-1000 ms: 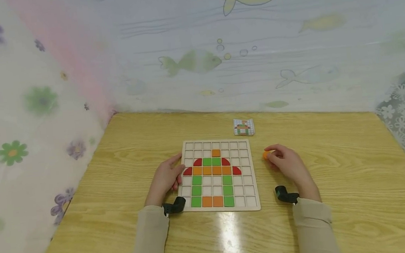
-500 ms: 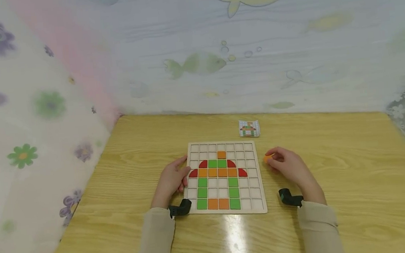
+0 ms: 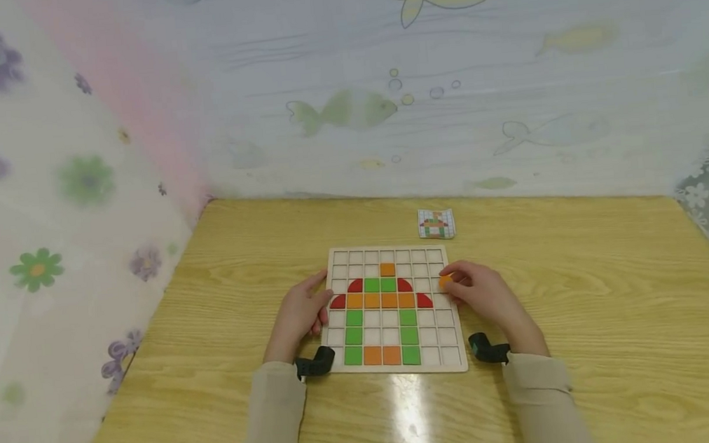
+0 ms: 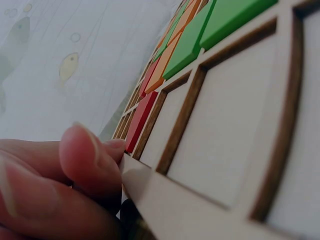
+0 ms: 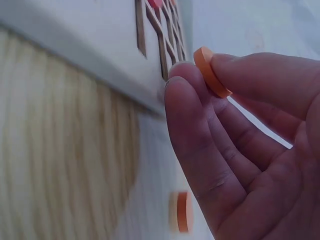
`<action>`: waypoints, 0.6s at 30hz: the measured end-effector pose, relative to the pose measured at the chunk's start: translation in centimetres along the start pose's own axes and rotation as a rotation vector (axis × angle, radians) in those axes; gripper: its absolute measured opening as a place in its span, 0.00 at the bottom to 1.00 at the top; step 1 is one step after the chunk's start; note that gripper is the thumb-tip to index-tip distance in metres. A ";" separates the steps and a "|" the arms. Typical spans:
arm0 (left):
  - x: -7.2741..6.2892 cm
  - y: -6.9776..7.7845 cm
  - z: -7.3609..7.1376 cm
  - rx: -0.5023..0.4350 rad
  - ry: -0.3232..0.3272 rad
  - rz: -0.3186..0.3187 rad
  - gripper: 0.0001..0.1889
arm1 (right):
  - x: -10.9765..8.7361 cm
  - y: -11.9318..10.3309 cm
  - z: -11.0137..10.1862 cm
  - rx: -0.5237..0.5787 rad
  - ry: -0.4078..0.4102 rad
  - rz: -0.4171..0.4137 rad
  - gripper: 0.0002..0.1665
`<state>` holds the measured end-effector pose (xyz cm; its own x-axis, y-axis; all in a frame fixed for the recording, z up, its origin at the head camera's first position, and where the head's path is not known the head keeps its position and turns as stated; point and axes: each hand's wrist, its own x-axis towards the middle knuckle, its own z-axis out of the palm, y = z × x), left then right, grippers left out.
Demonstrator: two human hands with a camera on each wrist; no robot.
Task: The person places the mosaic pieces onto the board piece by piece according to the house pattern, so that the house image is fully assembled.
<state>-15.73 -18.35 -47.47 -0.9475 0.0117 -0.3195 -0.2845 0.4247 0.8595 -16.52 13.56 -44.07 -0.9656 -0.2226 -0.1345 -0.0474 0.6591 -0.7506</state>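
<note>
A pale wooden grid board (image 3: 429, 370) lies on the table, with green, orange and red pieces in its squares forming a mushroom-like figure. My left hand (image 3: 296, 318) holds its left edge, thumb near the rim and the other fingers curled beside it; in the left wrist view the fingertips (image 4: 80, 150) touch that edge. Between the thumb and fingers of my right hand (image 3: 487, 294) is a small orange piece (image 5: 211, 72) with a rounded side, held over the board's right edge. The right wrist view also has another orange piece (image 5: 184, 212) below the hand.
A small card (image 3: 436, 224) printed with a coloured grid pattern lies behind the board. The wooden table (image 3: 619, 283) meets a fish-patterned wall covering (image 3: 348, 145) at the back, and a flowered one (image 3: 36, 270) on the left.
My right hand has moved left with the orange piece, from beside the board to over its right edge. The left hand keeps its place at the board; the view has shifted slightly.
</note>
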 end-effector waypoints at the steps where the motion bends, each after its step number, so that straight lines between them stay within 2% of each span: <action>1: 0.0 0.0 0.0 -0.001 -0.001 0.000 0.24 | 0.1 -0.1 0.2 0.003 -0.006 0.001 0.13; 11: 0.0 0.2 -0.2 -0.011 0.017 -0.023 0.23 | 0.8 -0.5 0.7 0.012 -0.027 -0.008 0.12; 18: -0.1 0.2 0.0 -0.005 0.007 -0.010 0.24 | 1.4 -1.3 0.7 -0.077 -0.019 -0.038 0.12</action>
<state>-15.73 -18.29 -47.32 -0.9455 0.0012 -0.3256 -0.2950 0.4202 0.8581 -17.64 11.96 -43.75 -0.9577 -0.2618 -0.1192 -0.1046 0.7032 -0.7033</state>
